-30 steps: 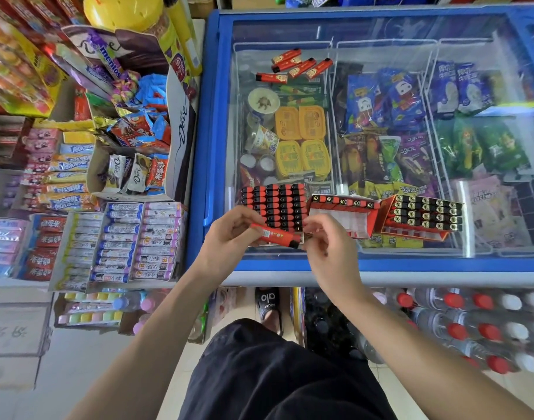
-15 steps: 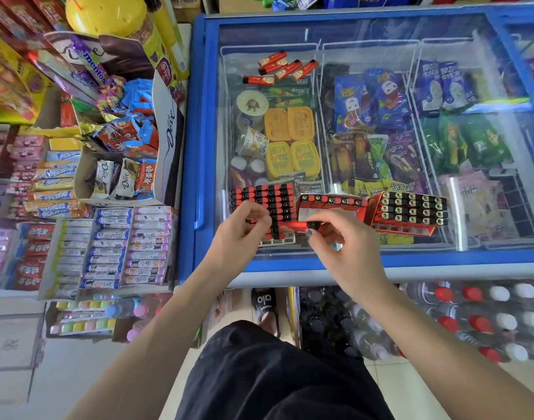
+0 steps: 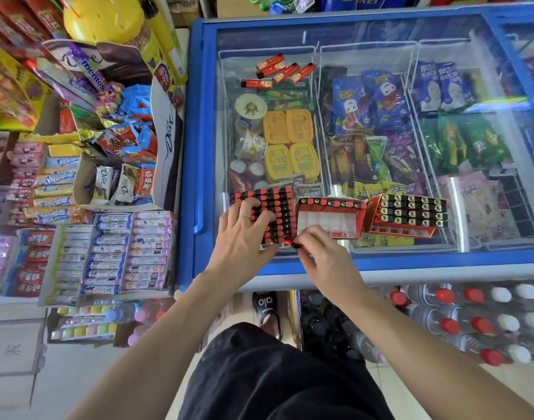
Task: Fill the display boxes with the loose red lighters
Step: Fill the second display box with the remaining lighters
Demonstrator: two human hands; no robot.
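Observation:
Three display boxes stand on the freezer's glass lid near its front edge. The left box [image 3: 282, 207] is nearly full of red lighters; my left hand [image 3: 244, 234] rests flat on its lighters with straight fingers. My right hand [image 3: 321, 256] pinches one red lighter [image 3: 291, 242] at that box's front right corner, its body mostly hidden. The middle box [image 3: 329, 218] holds one back row of lighters. The right box [image 3: 406, 215] is almost full. Several loose red lighters [image 3: 278, 71] lie on the glass at the far left.
The blue-framed freezer [image 3: 196, 147] holds ice creams under its glass lid. Shelves of sweets and chocolate [image 3: 114, 183] crowd the left side. Bottles with red and white caps [image 3: 471, 319] stand on the floor at the right, below the freezer's front.
My hands moved forward from the freezer's front edge to the left box. The lighter, held level between both hands before, is now upright at the box's front row, and my left hand lies on the box.

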